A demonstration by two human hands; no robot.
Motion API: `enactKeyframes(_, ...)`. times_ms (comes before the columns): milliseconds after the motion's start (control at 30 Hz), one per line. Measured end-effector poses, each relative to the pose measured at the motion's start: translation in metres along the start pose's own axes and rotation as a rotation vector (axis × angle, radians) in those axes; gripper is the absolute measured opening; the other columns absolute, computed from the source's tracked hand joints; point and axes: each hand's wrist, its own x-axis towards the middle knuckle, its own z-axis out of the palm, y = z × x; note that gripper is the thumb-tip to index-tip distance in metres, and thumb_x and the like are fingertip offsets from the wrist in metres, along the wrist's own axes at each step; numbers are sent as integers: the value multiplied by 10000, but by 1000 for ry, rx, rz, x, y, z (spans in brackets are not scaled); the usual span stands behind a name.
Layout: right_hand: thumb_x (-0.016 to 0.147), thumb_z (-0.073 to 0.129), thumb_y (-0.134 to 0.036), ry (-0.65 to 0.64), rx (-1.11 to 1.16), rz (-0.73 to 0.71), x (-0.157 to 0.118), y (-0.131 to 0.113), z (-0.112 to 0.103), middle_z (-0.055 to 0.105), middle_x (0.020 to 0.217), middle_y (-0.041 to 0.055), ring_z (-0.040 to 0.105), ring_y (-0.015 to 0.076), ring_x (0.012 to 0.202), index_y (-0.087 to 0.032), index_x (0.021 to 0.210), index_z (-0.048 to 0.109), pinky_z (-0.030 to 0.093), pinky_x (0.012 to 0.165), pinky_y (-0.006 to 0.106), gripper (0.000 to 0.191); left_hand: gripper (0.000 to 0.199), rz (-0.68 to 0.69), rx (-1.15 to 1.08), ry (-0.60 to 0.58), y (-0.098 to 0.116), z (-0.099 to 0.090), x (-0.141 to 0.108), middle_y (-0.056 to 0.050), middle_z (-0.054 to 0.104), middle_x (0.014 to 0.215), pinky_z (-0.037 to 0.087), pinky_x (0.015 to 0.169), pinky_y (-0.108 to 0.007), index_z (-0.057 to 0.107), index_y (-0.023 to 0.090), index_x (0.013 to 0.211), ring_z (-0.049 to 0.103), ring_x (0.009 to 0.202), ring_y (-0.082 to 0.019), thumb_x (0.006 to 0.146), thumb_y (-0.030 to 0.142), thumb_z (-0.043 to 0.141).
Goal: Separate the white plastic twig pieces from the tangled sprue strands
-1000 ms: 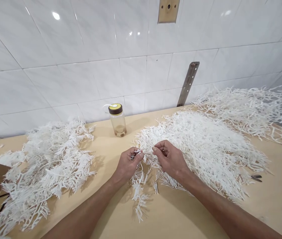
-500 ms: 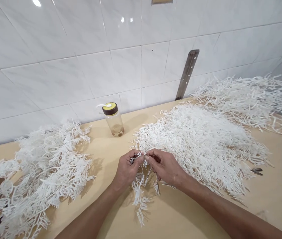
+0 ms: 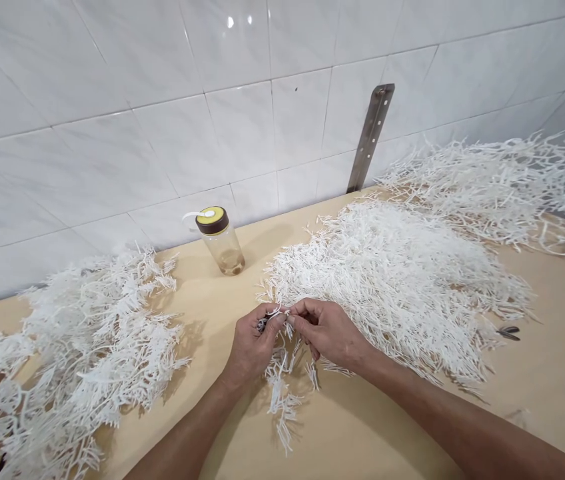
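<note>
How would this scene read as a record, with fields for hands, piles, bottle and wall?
Left hand: pinching white strands
Right hand: pinched at those strands, beside the left
Below hands: branched white sprig
Piles: left pile, right pile, rear-right pile, all white
Bottle: clear, yellow-and-dark lid, brownish contents
Wall: pale tiles, metal strip

Left grip (image 3: pixel 257 338) and right grip (image 3: pixel 326 331) close together, each in a pinch, bare forearms (image 3: pixel 422 407) aslant.

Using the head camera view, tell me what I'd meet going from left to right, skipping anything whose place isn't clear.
White pile, bottle, left hand, right hand, metal strip, small dark tool.
</note>
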Motion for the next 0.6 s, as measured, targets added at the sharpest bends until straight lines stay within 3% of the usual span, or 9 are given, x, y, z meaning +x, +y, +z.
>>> enactKeyframes(333, 862, 573, -340, 31, -21, 24, -1, -4, 0, 564, 605, -44, 491, 76, 370, -174, 864, 633, 454, 365, 210, 176, 240, -31, 41, -5, 3, 0, -2, -24, 663, 836, 433, 673, -254, 631, 174, 994, 553, 715, -141, 870, 379, 618)
enactKeyframes(467, 863, 578, -348, 22, 2, 0, -1, -1, 0, 556, 595, -49, 491, 79, 373, -180, 882, 634, 457, 370, 213, 178, 240, -41, 41, -42, 4, -1, -3, 7, 579, 728, 400, 637, -240, 630, 165, 885, 488, 659, -122, 876, 403, 604)
enactKeyframes(600, 866, 586, -358, 45, -22, -32, -1, 4, 0, 557, 593, -45, 481, 78, 380, -188, 875, 642, 439, 374, 210, 179, 303, -62, 36, -8, 4, -1, -2, 31, 482, 638, 356, 591, -233, 575, 160, 737, 417, 606, -107, 860, 435, 614)
